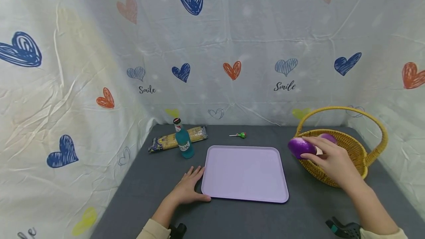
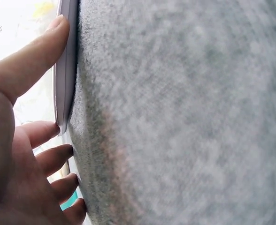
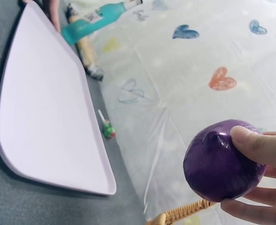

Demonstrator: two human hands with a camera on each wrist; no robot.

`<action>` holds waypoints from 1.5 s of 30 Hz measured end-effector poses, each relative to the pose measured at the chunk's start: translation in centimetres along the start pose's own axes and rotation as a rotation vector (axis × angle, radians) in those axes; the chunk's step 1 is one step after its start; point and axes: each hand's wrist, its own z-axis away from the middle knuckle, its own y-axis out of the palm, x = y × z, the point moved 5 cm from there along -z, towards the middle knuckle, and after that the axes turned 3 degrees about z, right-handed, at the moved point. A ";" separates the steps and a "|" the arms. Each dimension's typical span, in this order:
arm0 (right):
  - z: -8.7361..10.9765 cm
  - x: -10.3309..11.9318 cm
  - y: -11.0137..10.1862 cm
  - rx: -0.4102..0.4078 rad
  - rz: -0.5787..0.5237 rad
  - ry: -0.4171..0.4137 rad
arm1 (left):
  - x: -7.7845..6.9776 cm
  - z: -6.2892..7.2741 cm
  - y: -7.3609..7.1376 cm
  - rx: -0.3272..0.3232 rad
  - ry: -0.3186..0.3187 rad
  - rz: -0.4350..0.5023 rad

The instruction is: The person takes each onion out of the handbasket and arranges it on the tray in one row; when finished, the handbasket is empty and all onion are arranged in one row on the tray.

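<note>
My right hand (image 1: 335,159) grips a shiny purple onion (image 3: 222,161) between thumb and fingers, held up over the left rim of a yellow wicker basket (image 1: 360,148). Behind that hand, a second purple thing (image 1: 328,137) shows partly inside the basket. A pale lilac tray (image 1: 245,174) lies flat on the table. At its left side rests my left hand (image 1: 188,187), fingers spread, with the thumb on the near corner. In the left wrist view the thumb and a fingertip touch the tray's edge (image 2: 66,70).
Behind the tray's left corner stands a bottle of blue drink (image 1: 185,143), in front of a long yellow packet (image 1: 169,141). A green lollipop (image 1: 242,135) lies beyond the tray's far edge. Grey cloth covers the table, and a heart-printed curtain (image 1: 206,95) hangs behind it.
</note>
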 end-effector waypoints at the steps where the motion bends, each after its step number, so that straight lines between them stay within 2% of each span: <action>1: -0.1 0.1 0.1 -0.002 -0.011 -0.005 | 0.0 0.1 0.0 0.002 0.002 -0.002; 5: -0.3 0.5 0.7 0.018 -0.045 0.004 | 0.2 0.2 -0.1 0.007 0.017 -0.010; 15: -0.7 1.2 1.6 0.034 -0.017 0.033 | 0.1 0.3 -0.2 0.004 0.036 -0.012; 20: -1.0 1.8 2.2 0.033 -0.089 0.029 | 0.1 0.3 -0.2 0.007 0.034 -0.017; 34: -1.2 2.5 3.4 0.048 -0.160 0.007 | 0.3 0.1 0.0 0.015 0.017 -0.015; 39: -1.4 2.7 3.6 0.046 -0.158 0.004 | -0.1 0.0 0.0 0.014 0.025 -0.013; 45: -1.7 3.2 4.0 -0.004 -0.098 -0.057 | 0.1 -0.1 0.1 0.020 0.035 -0.025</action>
